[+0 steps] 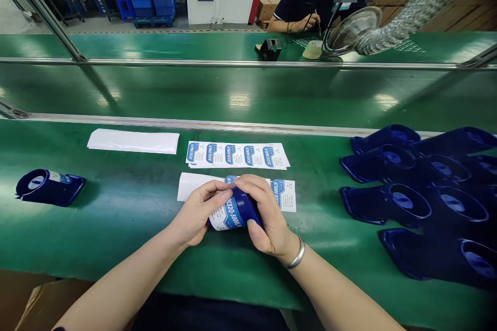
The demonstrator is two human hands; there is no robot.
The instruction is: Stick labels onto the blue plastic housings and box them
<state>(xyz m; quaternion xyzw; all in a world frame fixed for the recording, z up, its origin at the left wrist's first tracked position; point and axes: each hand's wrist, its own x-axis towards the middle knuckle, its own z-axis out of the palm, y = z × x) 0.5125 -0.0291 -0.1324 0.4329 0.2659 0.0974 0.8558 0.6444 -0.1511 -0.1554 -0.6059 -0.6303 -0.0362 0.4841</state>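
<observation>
In the middle of the bench, a dark blue plastic casing [241, 205] with a blue and white label [229, 217] round its curved side is held between both hands. My left hand [202, 212] is closed on its left side, the thumb lying over the label's upper edge. Wrapped round the right end is my right hand [267, 214], its thumb below and fingers over the top; a silver bangle circles that wrist. Behind the hands lies a label strip [287, 196], partly hidden by them. Farther back is a stack of label sheets [236, 155].
A white backing strip [134, 141] lies at the back left. One labelled blue casing [48, 187] sits far left; several blue casings [411, 204] crowd the right. A metal rail [194, 124] edges the bench. Across it, a co-worker's hand [306, 24] works beside a silver duct [415, 7].
</observation>
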